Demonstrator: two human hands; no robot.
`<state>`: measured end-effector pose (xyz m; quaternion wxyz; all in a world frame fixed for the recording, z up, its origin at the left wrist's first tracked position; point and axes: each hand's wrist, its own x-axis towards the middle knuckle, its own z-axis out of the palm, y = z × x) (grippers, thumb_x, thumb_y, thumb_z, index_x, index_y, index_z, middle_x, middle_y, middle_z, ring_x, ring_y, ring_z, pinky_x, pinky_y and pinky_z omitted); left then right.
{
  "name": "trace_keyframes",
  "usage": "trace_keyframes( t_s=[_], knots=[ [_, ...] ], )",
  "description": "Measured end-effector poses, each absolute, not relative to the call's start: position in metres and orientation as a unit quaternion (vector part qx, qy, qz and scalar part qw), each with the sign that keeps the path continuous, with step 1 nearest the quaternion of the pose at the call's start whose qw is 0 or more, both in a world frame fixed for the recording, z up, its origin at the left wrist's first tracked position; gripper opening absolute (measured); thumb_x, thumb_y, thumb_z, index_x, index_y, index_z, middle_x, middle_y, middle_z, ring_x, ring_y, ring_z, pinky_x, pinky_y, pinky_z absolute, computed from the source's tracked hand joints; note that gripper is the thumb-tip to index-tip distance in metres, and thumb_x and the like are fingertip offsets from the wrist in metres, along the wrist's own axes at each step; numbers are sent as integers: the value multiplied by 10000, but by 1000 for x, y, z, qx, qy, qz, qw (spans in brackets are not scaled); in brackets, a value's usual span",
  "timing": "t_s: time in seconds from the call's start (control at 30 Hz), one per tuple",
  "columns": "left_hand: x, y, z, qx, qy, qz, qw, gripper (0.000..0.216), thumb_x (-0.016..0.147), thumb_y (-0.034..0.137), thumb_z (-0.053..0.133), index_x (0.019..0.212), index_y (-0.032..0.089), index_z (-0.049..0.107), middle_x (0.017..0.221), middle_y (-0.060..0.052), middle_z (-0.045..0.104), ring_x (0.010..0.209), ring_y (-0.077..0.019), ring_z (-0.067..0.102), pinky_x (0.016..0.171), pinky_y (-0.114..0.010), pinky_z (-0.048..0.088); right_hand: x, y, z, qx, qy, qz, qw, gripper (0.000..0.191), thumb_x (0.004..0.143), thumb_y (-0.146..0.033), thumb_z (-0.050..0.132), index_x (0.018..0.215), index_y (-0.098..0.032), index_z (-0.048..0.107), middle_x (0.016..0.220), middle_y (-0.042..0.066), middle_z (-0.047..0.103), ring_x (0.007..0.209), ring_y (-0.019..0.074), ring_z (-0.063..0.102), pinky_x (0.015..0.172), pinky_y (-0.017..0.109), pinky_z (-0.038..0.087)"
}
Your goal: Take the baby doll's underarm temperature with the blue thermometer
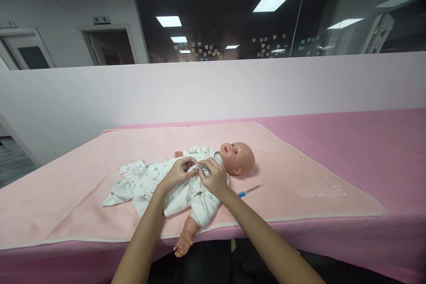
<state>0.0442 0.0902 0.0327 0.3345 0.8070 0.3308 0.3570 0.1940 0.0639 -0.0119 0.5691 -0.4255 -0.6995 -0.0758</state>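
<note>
A baby doll [238, 158] lies on its back with its head to the right, dressed in a white patterned top [181, 199] and trousers [128, 186]. Both of my hands meet over its chest. My left hand [178, 173] pinches an edge of the top, thumb and fingers closed on the cloth. Close beside it, my right hand [213, 176] grips the same edge between thumb and fingertips. Any fastener between the fingertips is too small to make out. One doll arm [187, 235] hangs over the near edge of the table.
Right of my right wrist lies a thin syringe-like item with a blue end [242, 194]. Under the doll is a peach blanket [282, 177] with a pale border, spread on a pink table cover [392, 159]. A low white wall [213, 93] stands behind the table.
</note>
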Motion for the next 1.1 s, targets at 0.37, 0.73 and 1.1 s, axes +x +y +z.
trace_keyframes(
  t_s=[0.37,0.73,1.1],
  knots=[
    [44,91,32,798,353,365,325,296,726,412,588,833,140,631,777,-49,629,710,-149,546,654,-272,428,194,62,-11,-429,-696,-73,570,173,759,-155,479,878,-198,596,811,30,630,718,147,592,645,235,445],
    [48,89,28,837,380,386,82,108,726,299,572,742,196,600,800,-33,576,781,-169,471,725,-296,381,194,64,-12,-439,-689,-65,573,171,819,-182,439,874,-193,600,809,35,630,721,143,588,646,229,431],
    [51,89,26,837,394,379,38,44,715,216,528,738,197,560,825,-31,534,855,-199,462,805,-334,358,193,64,-11,-447,-687,-78,567,177,833,-184,430,845,-200,606,774,29,624,687,133,582,621,222,418]
  ],
)
